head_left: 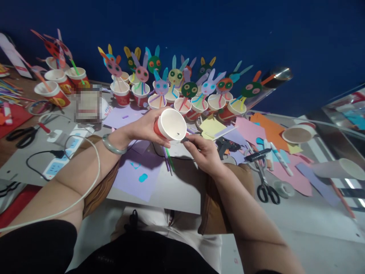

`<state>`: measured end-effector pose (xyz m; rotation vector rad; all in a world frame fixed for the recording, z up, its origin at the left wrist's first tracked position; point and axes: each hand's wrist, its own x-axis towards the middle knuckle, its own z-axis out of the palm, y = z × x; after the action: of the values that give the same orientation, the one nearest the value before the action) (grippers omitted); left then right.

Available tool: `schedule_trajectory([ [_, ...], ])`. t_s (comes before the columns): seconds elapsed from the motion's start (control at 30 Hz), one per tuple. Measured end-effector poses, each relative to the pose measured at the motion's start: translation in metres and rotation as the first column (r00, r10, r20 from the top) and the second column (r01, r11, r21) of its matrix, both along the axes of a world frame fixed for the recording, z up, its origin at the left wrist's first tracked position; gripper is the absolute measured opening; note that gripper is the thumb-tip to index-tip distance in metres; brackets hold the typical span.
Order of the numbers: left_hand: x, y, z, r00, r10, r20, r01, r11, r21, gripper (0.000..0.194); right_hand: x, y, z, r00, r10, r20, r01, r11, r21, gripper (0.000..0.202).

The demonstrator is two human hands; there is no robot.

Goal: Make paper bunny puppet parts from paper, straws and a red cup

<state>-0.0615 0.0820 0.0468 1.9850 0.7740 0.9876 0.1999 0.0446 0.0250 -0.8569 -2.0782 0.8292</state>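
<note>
My left hand is wrapped round a red-and-white paper cup, tilted so that its white inside faces me. My right hand pinches a small dark tool against the cup's lower right side; its kind is hard to make out. A dark speck shows inside the cup close to that spot. Below the cup, purple and green straws lie on the table. Purple paper with small blue cut-outs lies under my left forearm.
Several paper cups with paper rabbit heads stand along the blue wall. Scissors, a tape roll, a glue gun and coloured paper lie to the right. Left are a power strip, a looping cable and black-handled scissors.
</note>
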Motion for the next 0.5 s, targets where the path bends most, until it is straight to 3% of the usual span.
schedule_trajectory([
  [0.03, -0.0004, 0.0, 0.0001, 1.0, 0.007, -0.009, -0.007, 1.0, 0.007, 0.103, 0.0002, -0.0004, -0.0019, 0.995, -0.088, 0.056, 0.077, 0.982, 0.174, 0.039],
  [0.1, -0.0009, -0.0003, 0.0007, 1.0, 0.02, -0.021, -0.02, 1.0, 0.017, 0.104, 0.0002, -0.0021, -0.0043, 0.962, -0.238, 0.134, 0.162, 0.892, 0.422, 0.033],
  [0.17, -0.0009, -0.0009, 0.0016, 0.999, 0.026, -0.025, -0.025, 1.0, 0.012, 0.105, -0.0005, -0.0042, -0.0041, 0.951, -0.277, 0.14, 0.185, 0.868, 0.461, 0.033],
  [0.2, -0.0006, -0.0013, 0.0021, 0.999, 0.026, -0.024, -0.026, 1.0, 0.006, 0.105, -0.0011, -0.005, -0.0029, 0.962, -0.247, 0.113, 0.185, 0.9, 0.394, 0.035],
  [0.27, 0.0002, -0.002, 0.0029, 1.0, 0.021, -0.013, -0.021, 1.0, -0.009, 0.105, -0.0023, -0.0058, 0.0005, 0.995, -0.1, 0.006, 0.099, 0.99, 0.104, 0.043],
  [0.3, 0.0006, -0.0023, 0.0031, 1.0, 0.018, -0.004, -0.018, 1.0, -0.013, 0.105, -0.0028, -0.0056, 0.0022, 0.998, -0.012, -0.063, 0.007, 0.997, -0.083, 0.048],
  [0.37, 0.0013, -0.0025, 0.0029, 1.0, 0.014, 0.011, -0.014, 1.0, -0.008, 0.106, -0.0034, -0.0043, 0.0044, 0.976, 0.114, -0.183, -0.176, 0.912, -0.372, 0.056],
  [0.4, 0.0015, -0.0025, 0.0027, 1.0, 0.015, 0.014, -0.015, 1.0, -0.002, 0.106, -0.0035, -0.0035, 0.0044, 0.968, 0.14, -0.21, -0.22, 0.878, -0.426, 0.058],
  [0.43, 0.0014, -0.0023, 0.0023, 1.0, 0.018, 0.01, -0.018, 1.0, 0.004, 0.106, -0.0036, -0.0027, 0.0037, 0.97, 0.137, -0.201, -0.211, 0.886, -0.413, 0.058],
  [0.5, 0.0007, -0.0019, 0.0016, 0.999, 0.029, -0.013, -0.029, 1.0, 0.012, 0.104, -0.0035, -0.0018, 0.0005, 0.995, 0.048, -0.091, -0.065, 0.98, -0.188, 0.051],
])
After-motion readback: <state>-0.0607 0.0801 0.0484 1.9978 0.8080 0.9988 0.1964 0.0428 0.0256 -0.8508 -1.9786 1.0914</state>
